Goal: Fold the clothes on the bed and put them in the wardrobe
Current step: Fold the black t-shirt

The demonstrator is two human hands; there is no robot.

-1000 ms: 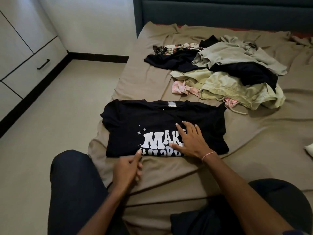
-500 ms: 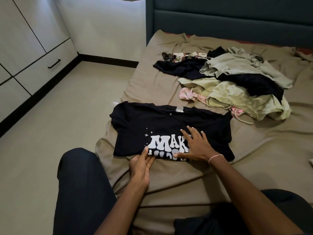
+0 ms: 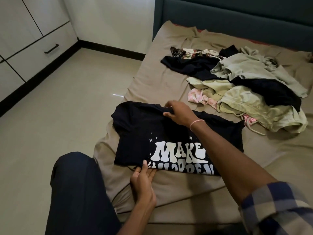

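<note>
The one black T-shirt (image 3: 140, 133) lies flat at the bed's (image 3: 271, 158) near edge. The right hand (image 3: 179, 114) has left the print and now pinches the collar. The left hand (image 3: 144, 180) pinches the bottom hem. One loose heap of clothes (image 3: 245, 85) lies behind.

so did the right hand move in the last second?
Yes. The right hand left the MAKE print for the far edge of the tee, toward the headboard, and pinches it there.
</note>
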